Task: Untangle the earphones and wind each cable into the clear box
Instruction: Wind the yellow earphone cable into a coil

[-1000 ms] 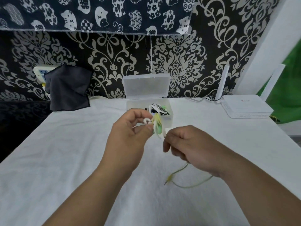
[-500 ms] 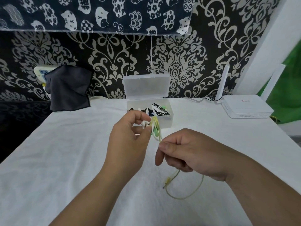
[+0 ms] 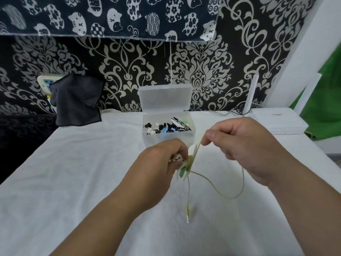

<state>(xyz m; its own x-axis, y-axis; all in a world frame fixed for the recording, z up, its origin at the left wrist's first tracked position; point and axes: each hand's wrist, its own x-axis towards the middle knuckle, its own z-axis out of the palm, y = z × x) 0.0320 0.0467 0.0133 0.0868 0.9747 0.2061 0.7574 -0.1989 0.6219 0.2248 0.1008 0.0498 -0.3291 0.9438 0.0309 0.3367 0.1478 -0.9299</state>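
My left hand (image 3: 162,161) grips a white and green cable winder (image 3: 188,163) with white earbuds at my fingertips. My right hand (image 3: 245,145) pinches the yellow-green earphone cable (image 3: 228,196) just above the winder, up and to its right. The cable loops down below my right hand, and its jack plug (image 3: 187,213) dangles over the white cloth. Behind my hands stands the clear box (image 3: 168,137), lid up, with black, white and blue earphones lying inside.
A white cloth (image 3: 73,182) covers the table. A dark cloth (image 3: 75,100) hangs over a socket at the back left. A white router (image 3: 280,122) with upright antennas sits at the back right. Patterned wallpaper is behind the box.
My right hand rose from below the winder to above and right of it, drawing the cable up. My left hand dropped a little. The jack plug now hangs straight down.
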